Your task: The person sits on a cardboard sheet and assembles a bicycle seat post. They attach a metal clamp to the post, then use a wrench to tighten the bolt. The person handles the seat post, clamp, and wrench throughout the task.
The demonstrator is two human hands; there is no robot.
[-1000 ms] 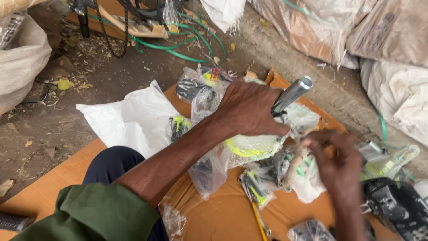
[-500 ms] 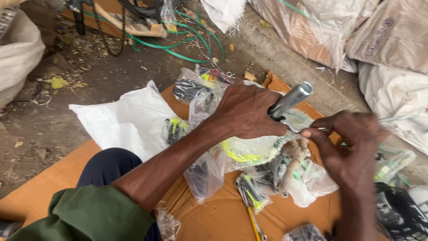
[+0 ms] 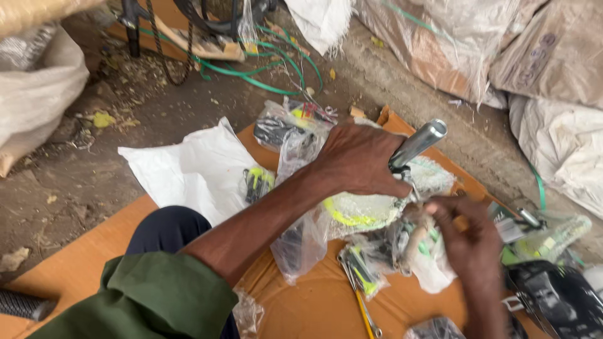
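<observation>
Lying nearest the camera, a green sleeve (image 3: 141, 301) covers the left upper arm, with a dark trouser knee (image 3: 166, 229) just beyond it on the orange cardboard sheet (image 3: 75, 267). Near the sheet's near edge lie a yellow-handled tool (image 3: 363, 311) and small clear plastic packets (image 3: 301, 242); a black and green object (image 3: 556, 301) sits at the near right corner. Crossing the sheet's middle, the bare left forearm reaches away from the body. The left hand (image 3: 358, 160) is closed, knuckles up, around the lower end of a grey metal cylinder (image 3: 418, 143), which tilts up and to the right above a white bag with yellow-green trim (image 3: 364, 210). Just right of it, the right hand (image 3: 468, 235) curls its fingers narrowly over small packets; whether it pinches one cannot be told. A white plastic sheet (image 3: 188, 166) overlaps the left edge. Further off, on bare dirt, lie green cords (image 3: 264, 69), and pale woven sacks (image 3: 553, 63) stand along the far right.
</observation>
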